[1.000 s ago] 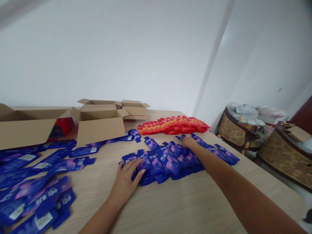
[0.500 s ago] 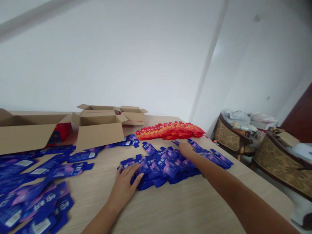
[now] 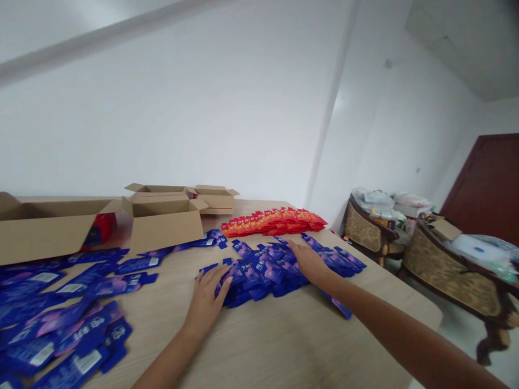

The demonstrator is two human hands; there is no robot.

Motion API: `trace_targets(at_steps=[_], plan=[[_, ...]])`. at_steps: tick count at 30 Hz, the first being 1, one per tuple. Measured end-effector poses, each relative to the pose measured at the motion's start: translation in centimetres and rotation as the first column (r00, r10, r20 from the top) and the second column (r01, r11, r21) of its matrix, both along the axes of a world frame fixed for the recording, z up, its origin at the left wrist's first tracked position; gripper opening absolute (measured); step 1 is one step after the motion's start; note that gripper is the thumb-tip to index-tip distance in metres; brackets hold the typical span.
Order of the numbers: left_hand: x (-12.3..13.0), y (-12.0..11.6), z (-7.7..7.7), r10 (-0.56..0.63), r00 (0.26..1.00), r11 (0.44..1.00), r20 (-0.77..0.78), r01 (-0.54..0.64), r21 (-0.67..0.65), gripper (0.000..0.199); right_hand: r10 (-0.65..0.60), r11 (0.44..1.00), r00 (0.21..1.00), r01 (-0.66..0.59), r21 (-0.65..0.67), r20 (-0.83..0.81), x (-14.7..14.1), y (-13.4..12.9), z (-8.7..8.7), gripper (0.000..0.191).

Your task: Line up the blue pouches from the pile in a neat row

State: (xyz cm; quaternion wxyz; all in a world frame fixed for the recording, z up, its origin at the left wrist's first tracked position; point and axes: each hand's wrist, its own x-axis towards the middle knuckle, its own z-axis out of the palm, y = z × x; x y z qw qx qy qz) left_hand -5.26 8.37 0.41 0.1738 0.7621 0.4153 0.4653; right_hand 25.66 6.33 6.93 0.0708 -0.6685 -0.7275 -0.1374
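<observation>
A spread-out pile of flat, blue printed cartons (image 3: 259,275) lies on the table in overlapping rows. My left hand (image 3: 208,292) rests at its left end, fingers spread over the nearest cartons and thumb apart. Across the right part of the pile reaches my right hand (image 3: 306,259), with fingers stretched out on top of the cartons; its thumb side is partly hidden. One loose blue carton (image 3: 343,309) sticks out below my right wrist, toward me. Behind the pile, a fanned row of flat red-orange cartons (image 3: 275,221) lies on the table.
More blue cartons (image 3: 68,335) are scattered at the left. Open cardboard boxes (image 3: 166,224) stand along the back, with a larger one (image 3: 44,232) at far left. Past the table's right edge stand upholstered chairs (image 3: 450,270) loaded with bags.
The view has swung slightly right and up. My right hand's fingers now show more stretched out on the pile, and the carton below that wrist has come into view. My left hand stays on the pile.
</observation>
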Motion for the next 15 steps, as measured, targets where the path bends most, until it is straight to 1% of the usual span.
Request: trace_targets(at_steps=[1,2,3,4,5,6,7,8,9,10,11,13,14,15], plan=[[0.6,-0.7,0.8,-0.037,0.995,0.998,0.094,0.041,-0.042,0.032,0.011,1.000,1.000,-0.010,0.015,-0.010,-0.9,-1.2,0.2,0.062],[1.3,-1.4,1.5,-0.079,0.977,0.988,0.199,0.103,-0.114,0.032,0.012,0.999,1.000,-0.011,0.032,-0.015,-1.9,-2.3,0.4,0.062],[2.3,-2.3,2.3,-0.114,0.943,0.958,0.314,0.188,-0.217,0.033,0.014,0.999,1.000,-0.013,0.049,-0.018,-3.0,-3.5,0.6,0.061],[3.4,-3.3,3.1,-0.134,0.892,0.893,0.431,0.298,-0.338,0.035,0.024,0.997,0.999,-0.023,0.068,-0.026,-4.3,-4.6,0.7,0.060],[4.5,-4.2,3.7,-0.134,0.828,0.791,0.544,0.421,-0.445,0.037,0.042,0.996,0.999,-0.039,0.085,-0.032,-5.6,-5.6,0.7,0.059],[5.5,-5.1,4.3,-0.111,0.755,0.682,0.646,0.531,-0.503,0.038,0.073,0.993,0.997,-0.070,0.095,-0.034,-7.0,-6.5,0.5,0.058],[6.4,-5.9,4.7,-0.064,0.679,0.592,0.731,0.616,-0.520,0.038,0.109,0.989,0.993,-0.105,0.104,-0.035,-8.3,-7.4,0.3,0.057],[7.1,-6.5,4.9,0.009,0.610,0.540,0.792,0.664,-0.517,0.035,0.153,0.983,0.988,-0.148,0.109,-0.034,-9.5,-8.2,0.0,0.056],[7.6,-7.0,5.0,0.094,0.553,0.528,0.828,0.677,-0.512,0.031,0.198,0.975,0.980,-0.194,0.113,-0.033,-10.6,-8.9,-0.5,0.055],[7.8,-7.2,5.0,0.174,0.511,0.539,0.842,0.666,-0.515,0.026,0.250,0.963,0.968,-0.244,0.116,-0.031,-11.3,-9.7,-0.9,0.054],[7.8,-7.4,4.8,0.244,0.485,0.560,0.840,0.637,-0.530,0.022,0.304,0.948,0.952,-0.299,0.113,-0.032,-11.7,-10.4,-1.3,0.054],[7.2,-7.2,4.3,0.328,0.474,0.589,0.817,0.574,-0.569,0.021,0.391,0.917,0.919,-0.385,0.107,-0.049,-11.0,-11.6,-2.2,0.058],[6.6,-7.1,4.0,0.339,0.490,0.588,0.803,0.556,-0.587,0.023,0.404,0.912,0.913,-0.397,0.106,-0.062,-9.9,-12.1,-2.6,0.062],[5.9,-6.9,3.8,0.336,0.517,0.572,0.787,0.552,-0.607,0.024,0.384,0.921,0.920,-0.375,0.108,-0.076,-8.2,-12.5,-3.0,0.064]])
